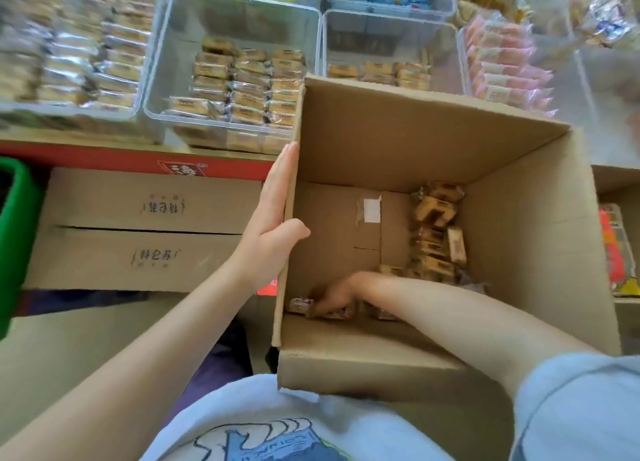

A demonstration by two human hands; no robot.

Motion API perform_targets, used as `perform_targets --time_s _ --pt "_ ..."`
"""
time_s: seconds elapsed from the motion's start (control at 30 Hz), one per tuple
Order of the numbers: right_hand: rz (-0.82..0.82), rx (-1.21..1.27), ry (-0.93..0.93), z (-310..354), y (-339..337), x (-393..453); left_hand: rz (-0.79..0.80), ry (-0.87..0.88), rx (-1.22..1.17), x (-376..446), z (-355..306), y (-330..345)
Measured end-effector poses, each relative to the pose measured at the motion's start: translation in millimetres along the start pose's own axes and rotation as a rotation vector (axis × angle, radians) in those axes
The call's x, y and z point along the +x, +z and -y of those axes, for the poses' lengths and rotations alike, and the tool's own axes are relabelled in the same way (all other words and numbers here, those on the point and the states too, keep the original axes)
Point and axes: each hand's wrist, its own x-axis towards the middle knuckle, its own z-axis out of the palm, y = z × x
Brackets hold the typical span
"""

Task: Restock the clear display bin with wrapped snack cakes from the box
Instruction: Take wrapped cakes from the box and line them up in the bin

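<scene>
The cardboard box [433, 142] is the biggest thing here, open and almost empty: a small heap of wrapped snack cakes [436, 232] lies along its right side and a few more in the near left corner. Beyond it, the clear display bin [239, 17] already holds about 3 rows of the same cakes, with room above, so restocking looks well advanced. The left hand [273, 214] presses with straight fingers against the box wall, thumb hooked inside. The right hand [337, 298] reaches down in the corner, fingers curled around some cakes.
</scene>
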Motion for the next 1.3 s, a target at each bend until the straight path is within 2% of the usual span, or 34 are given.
perform_targets --time_s 0.17,0.27,0.37,0.47,0.57,0.63,0.7,0.8,0.87,0.93,1.0,1.1,1.2,1.3 --pt "-0.038 0.210 0.019 -13.7 -3.7 5.5 -0.011 0.008 -0.036 0.2 0.7 1.7" --pt "0.016 0.410 -0.004 -14.5 -26.5 -21.0 -0.015 -0.001 -0.040 -0.1 0.1 2.1" --pt "0.020 0.641 -0.221 -8.4 -55.5 -71.9 0.004 -0.006 -0.007 -0.8 0.1 -2.1" --pt "-0.062 0.830 -0.513 3.0 -81.8 -134.2 0.021 -0.027 0.052 -0.8 -4.4 -11.3" --pt "-0.137 0.948 -0.826 15.5 -101.7 -191.0 -0.075 -0.043 0.076 2.3 -21.5 -25.8" --pt "-0.223 0.986 -0.975 30.3 -110.3 -220.8 -0.147 -0.024 0.049 9.3 -39.7 -39.3" --pt "-0.369 0.960 -1.026 53.9 -115.7 -240.3 -0.135 0.032 -0.027 19.9 -57.7 -55.3" --pt "-0.674 0.824 -0.927 96.0 -124.4 -253.2 -0.100 0.095 -0.073 37.1 -74.9 -86.3" --pt "-0.915 0.630 -0.767 124.3 -134.6 -253.9 -0.141 0.127 -0.022 52.0 -73.5 -117.3" --pt "-1.088 0.458 -0.622 151.8 -146.7 -249.2 -0.172 0.187 0.103 67.8 -62.3 -153.6" --pt "-1.131 0.364 -0.549 179.0 -160.5 -237.4 -0.168 0.242 0.221 82.5 -45.8 -188.2" --pt "-1.146 0.187 -0.388 215.7 -184.4 -205.1 -0.142 0.225 0.326 103.7 -12.5 -230.2" --pt "-1.250 -0.036 -0.126 240.5 -215.2 -166.2 -0.113 0.051 0.647 128.9 37.6 -270.2" --pt "-1.315 -0.038 -0.038 254.8 -244.7 -123.8 0.028 -0.070 0.957 143.0 87.4 -301.0"
